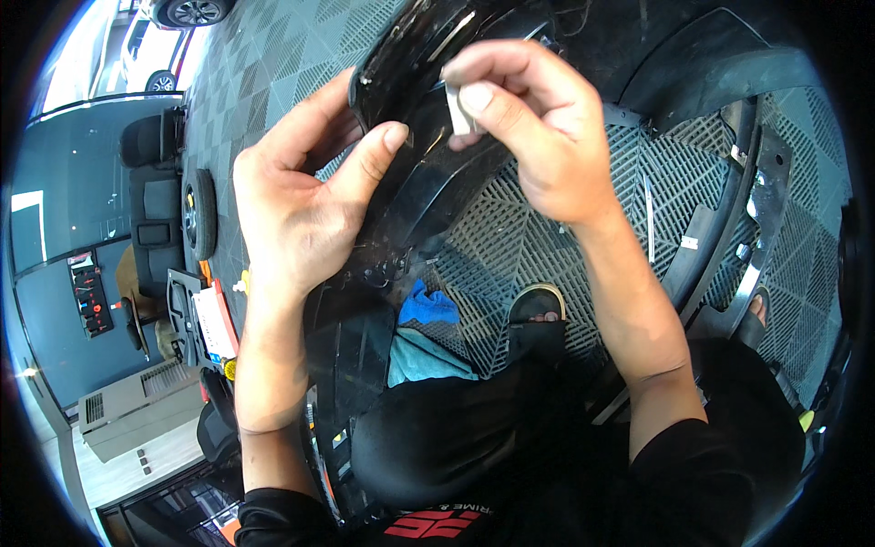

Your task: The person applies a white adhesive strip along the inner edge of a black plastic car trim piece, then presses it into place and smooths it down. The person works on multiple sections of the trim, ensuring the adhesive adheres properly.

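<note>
A glossy black car body panel (399, 87) with a curved edge stands in front of me at the top centre. My left hand (305, 205) grips its left edge, the fingers passing behind and the thumb lying on the near side. Close to the panel's face, my right hand (556, 123) pinches a small flat whitish-grey piece (458, 111) between thumb and fingers. Its exact kind cannot be made out. Below the hands, a blue cloth (428, 304) and a teal cloth (427, 357) lie close together by my legs.
Grey grid tiles (519, 251) cover the floor. Long dark trim pieces (720, 251) lie at the right, with a thin pale strip (649, 219) beside them. To the left are a wheel (200, 214), black seats (151, 205) and a beige cabinet (141, 410). My sandalled foot (538, 305) is below centre.
</note>
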A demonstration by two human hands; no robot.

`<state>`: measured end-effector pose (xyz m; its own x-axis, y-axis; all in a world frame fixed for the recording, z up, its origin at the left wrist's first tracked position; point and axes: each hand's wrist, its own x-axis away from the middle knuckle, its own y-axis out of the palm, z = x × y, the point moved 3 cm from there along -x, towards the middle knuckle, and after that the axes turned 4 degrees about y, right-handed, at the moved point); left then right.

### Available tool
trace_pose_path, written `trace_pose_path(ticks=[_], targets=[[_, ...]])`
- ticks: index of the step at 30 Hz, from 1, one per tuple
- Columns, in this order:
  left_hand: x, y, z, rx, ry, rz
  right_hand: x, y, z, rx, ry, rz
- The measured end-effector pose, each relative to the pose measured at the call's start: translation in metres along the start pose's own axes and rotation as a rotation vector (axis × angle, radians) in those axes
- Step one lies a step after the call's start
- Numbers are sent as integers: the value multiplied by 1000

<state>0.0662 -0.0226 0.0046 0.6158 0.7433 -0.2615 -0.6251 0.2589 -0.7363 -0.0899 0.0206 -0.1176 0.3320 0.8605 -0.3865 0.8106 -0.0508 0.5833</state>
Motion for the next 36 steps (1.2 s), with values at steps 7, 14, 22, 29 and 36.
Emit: trace_pose_path(ticks=[7, 14, 22, 29, 36], targets=[[0, 0, -5, 73, 50, 2, -4, 26, -25, 315, -21, 11], [1, -6, -7, 73, 85, -30, -25, 40, -48, 501, 235, 16], [62, -27, 32, 463, -16, 198, -3, 26, -70, 478, 391, -11], [88, 25, 4, 1002, -525, -145, 39, 42, -61, 403, 404, -70], [87, 19, -2, 1000, -446, -128, 35, 54, -63, 446, 272, -132]])
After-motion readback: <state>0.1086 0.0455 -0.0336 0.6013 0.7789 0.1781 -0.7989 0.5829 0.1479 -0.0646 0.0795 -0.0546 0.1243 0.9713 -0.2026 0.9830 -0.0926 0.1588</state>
